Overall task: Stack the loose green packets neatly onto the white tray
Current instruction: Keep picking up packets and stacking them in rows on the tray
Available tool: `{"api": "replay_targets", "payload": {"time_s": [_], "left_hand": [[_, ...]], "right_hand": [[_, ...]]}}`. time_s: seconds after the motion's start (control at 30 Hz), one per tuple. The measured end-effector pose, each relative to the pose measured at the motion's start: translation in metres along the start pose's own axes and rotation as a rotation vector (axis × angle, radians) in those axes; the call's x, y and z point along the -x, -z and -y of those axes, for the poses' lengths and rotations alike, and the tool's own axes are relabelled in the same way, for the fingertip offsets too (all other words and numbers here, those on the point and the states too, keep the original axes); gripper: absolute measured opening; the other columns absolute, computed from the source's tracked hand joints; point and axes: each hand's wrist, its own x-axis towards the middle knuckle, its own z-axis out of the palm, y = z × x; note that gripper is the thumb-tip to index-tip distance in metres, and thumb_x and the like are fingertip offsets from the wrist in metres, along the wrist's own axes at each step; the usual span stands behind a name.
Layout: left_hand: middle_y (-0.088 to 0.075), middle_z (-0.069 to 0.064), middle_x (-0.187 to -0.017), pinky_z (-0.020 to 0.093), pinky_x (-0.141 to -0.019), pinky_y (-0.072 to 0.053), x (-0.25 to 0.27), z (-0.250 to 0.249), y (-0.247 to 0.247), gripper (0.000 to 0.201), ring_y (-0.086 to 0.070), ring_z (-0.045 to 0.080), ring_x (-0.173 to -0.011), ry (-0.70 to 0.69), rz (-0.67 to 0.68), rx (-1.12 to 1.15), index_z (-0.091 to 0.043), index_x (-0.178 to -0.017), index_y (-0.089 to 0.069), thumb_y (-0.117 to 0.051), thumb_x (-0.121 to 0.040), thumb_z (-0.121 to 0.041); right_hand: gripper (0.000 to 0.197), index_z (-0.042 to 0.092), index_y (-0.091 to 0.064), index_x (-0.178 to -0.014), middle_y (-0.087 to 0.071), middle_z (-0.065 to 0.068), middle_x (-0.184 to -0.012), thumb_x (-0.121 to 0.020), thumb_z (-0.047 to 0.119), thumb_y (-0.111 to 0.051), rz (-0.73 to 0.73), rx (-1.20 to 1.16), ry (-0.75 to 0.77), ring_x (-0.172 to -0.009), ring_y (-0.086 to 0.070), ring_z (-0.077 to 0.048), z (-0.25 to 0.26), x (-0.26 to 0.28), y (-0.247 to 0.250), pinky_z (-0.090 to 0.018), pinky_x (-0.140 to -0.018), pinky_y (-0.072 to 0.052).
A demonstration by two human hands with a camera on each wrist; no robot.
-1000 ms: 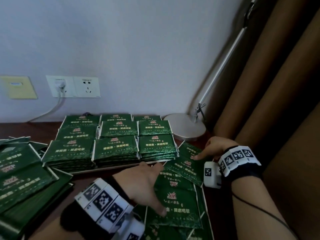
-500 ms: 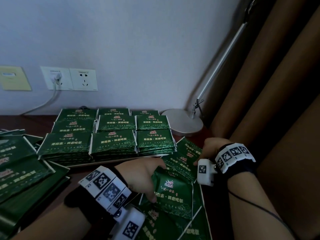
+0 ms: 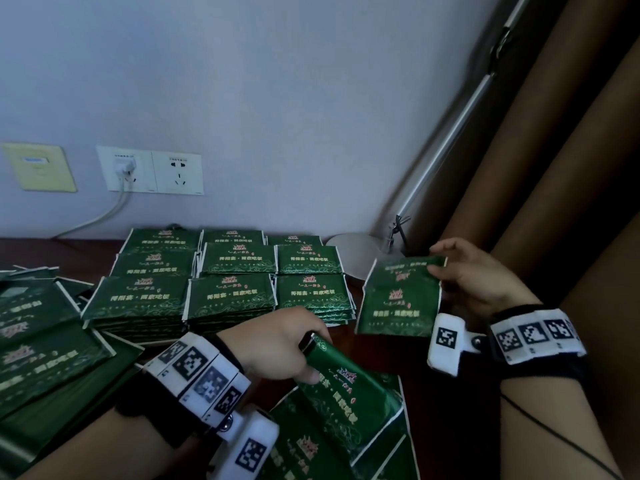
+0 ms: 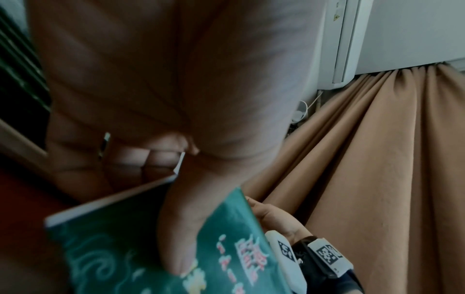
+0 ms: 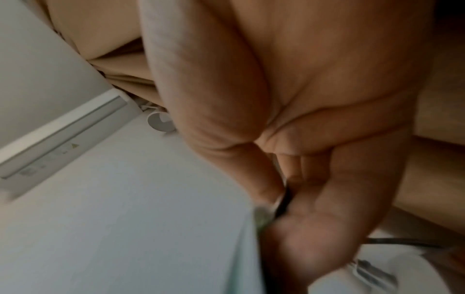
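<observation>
Green packets stand in neat stacks on the white tray at the back of the dark table. My left hand grips the top of a tilted green packet lifted off the loose ones in front; the left wrist view shows the thumb pressed on that packet. My right hand pinches the right edge of a few packets held up just right of the tray. In the right wrist view, the thumb and fingers close on a thin edge.
A big loose heap of green packets lies at the left. A round lamp base with a slanted metal pole stands behind the right hand. Brown curtains hang at the right. Wall sockets with a plugged cable are behind the tray.
Both hands went from resting flat on the loose packets to gripping them. The left hand lifted one packet; the right hand raised its packets off the table, up beside the tray.
</observation>
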Motion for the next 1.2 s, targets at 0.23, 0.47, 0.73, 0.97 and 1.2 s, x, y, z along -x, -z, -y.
{"api": "replay_targets", "payload": {"time_s": [0.23, 0.47, 0.73, 0.97, 1.2], "left_hand": [[-0.075, -0.009, -0.089, 0.027, -0.084, -0.055, 0.001, -0.001, 0.004, 0.012, -0.070, 0.004, -0.084, -0.039, -0.157, 0.156, -0.022, -0.090, -0.072, -0.081, -0.081, -0.025], [-0.074, 0.000, -0.089, 0.036, -0.085, -0.053, 0.000, 0.002, 0.013, 0.008, -0.069, 0.013, -0.084, -0.123, -0.274, 0.371, -0.016, -0.093, -0.068, -0.074, -0.087, -0.017], [-0.069, 0.012, -0.095, 0.036, -0.066, -0.058, 0.000, 0.002, 0.023, 0.013, -0.067, 0.021, -0.081, -0.093, -0.431, 0.735, -0.012, -0.104, -0.062, -0.064, -0.093, -0.005], [-0.046, 0.002, -0.128, 0.039, -0.068, -0.062, 0.024, 0.002, 0.058, 0.069, -0.062, 0.030, -0.105, -0.113, -0.678, 1.076, -0.036, -0.136, -0.048, -0.055, -0.091, 0.015], [-0.051, 0.007, -0.126, 0.031, -0.056, -0.060, 0.066, 0.063, 0.142, 0.050, -0.062, 0.026, -0.098, 0.048, -0.830, 0.868, -0.024, -0.130, -0.055, -0.052, -0.094, 0.010]], "right_hand": [[0.052, 0.005, -0.064, -0.108, -0.072, -0.016, -0.100, -0.061, -0.005, -0.082, 0.218, -0.096, 0.045, -0.085, -0.071, -0.024, 0.005, 0.002, -0.015, -0.029, -0.076, -0.060], [0.049, 0.009, -0.070, -0.105, -0.072, -0.021, -0.105, -0.069, -0.025, -0.069, 0.144, 0.191, 0.116, -0.088, -0.071, -0.027, 0.006, -0.001, -0.030, -0.034, -0.078, -0.061], [0.007, 0.014, -0.075, -0.091, -0.070, 0.016, -0.082, -0.087, 0.019, -0.074, 0.008, 0.541, 0.339, -0.072, -0.064, 0.006, 0.013, 0.002, -0.027, -0.014, -0.062, -0.052], [0.011, 0.012, -0.071, -0.090, -0.075, 0.000, -0.075, -0.094, 0.021, -0.066, -0.077, 0.167, 0.438, -0.069, -0.072, -0.013, 0.022, 0.007, -0.066, -0.025, -0.059, -0.055], [0.030, 0.017, -0.056, -0.081, -0.050, -0.003, -0.052, -0.100, 0.039, -0.053, 0.000, 0.129, 0.370, -0.033, -0.041, -0.015, 0.039, -0.001, -0.146, -0.019, -0.038, -0.032]]}}
